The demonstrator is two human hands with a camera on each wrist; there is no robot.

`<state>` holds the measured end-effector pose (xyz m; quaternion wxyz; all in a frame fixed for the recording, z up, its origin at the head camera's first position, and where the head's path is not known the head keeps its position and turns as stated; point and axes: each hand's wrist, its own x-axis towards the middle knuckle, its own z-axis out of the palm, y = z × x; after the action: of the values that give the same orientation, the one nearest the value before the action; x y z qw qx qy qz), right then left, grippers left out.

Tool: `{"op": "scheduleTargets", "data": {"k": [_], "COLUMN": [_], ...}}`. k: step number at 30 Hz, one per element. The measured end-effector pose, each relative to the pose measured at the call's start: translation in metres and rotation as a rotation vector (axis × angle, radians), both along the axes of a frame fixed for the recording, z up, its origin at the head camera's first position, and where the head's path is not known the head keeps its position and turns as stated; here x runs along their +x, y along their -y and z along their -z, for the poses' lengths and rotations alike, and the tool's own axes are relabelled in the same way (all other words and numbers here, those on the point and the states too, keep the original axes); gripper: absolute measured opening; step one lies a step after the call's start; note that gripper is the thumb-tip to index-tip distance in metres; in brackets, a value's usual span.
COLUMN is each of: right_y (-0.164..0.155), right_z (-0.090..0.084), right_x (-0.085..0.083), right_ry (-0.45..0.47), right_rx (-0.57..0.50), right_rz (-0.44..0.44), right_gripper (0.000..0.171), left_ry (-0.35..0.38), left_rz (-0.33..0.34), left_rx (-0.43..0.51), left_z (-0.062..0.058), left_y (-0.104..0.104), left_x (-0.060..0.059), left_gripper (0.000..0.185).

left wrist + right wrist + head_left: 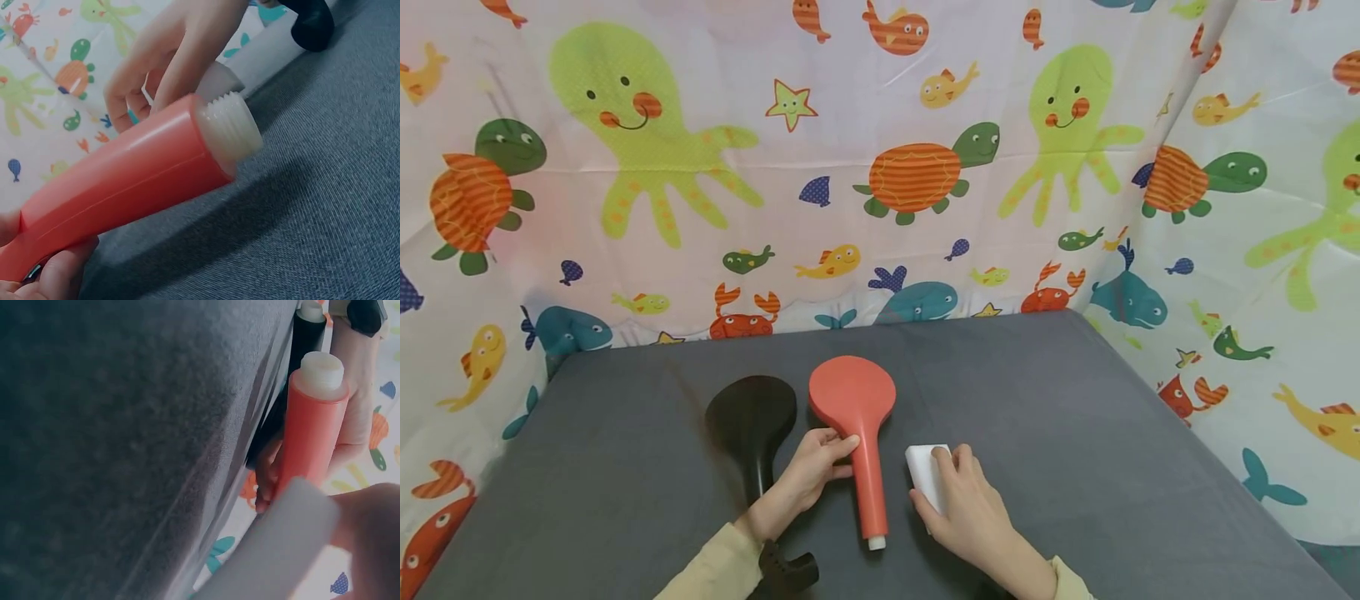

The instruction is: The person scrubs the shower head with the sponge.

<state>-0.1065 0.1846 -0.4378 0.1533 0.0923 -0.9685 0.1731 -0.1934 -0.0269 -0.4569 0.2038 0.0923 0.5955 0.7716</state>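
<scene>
My left hand (808, 467) grips the neck of a coral-red shower head (852, 392), thumb on top and fingers beneath. Its round head points to the far side and its handle (131, 169) runs toward me, ending in a whitish threaded connector (232, 128). To the right of it, my right hand (970, 508) holds a white rectangular block like a sponge (922, 467) between thumb and fingers. This block (275, 544) appears blurred close up in the right wrist view, near the red handle. A black shower head (751, 412) lies on the left, its handle partly hidden behind my left forearm.
A dark grey cloth covers the table (1037, 400). Behind it and at the sides hangs a white curtain (835, 208) printed with sea animals. A dark strap-like piece (788, 568) sits at my left wrist.
</scene>
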Motion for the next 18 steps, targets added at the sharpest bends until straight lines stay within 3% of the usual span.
{"op": "scheduleTargets", "data": {"k": [10, 18], "right_y": [0.0010, 0.0015], "right_z": [0.0052, 0.0085], "right_x": [-0.0085, -0.0107], "right_ry": [0.065, 0.046], "right_rx": [0.083, 0.179], "right_rz": [0.010, -0.005], "right_gripper": [0.059, 0.065], "left_ry": [0.051, 0.024], "left_rz": [-0.040, -0.028], "left_rx": [-0.033, -0.026], "left_z": [0.0084, 0.0092], "left_y": [-0.0035, -0.0006], "left_x": [-0.0011, -0.0032], "left_gripper": [0.026, 0.040]}}
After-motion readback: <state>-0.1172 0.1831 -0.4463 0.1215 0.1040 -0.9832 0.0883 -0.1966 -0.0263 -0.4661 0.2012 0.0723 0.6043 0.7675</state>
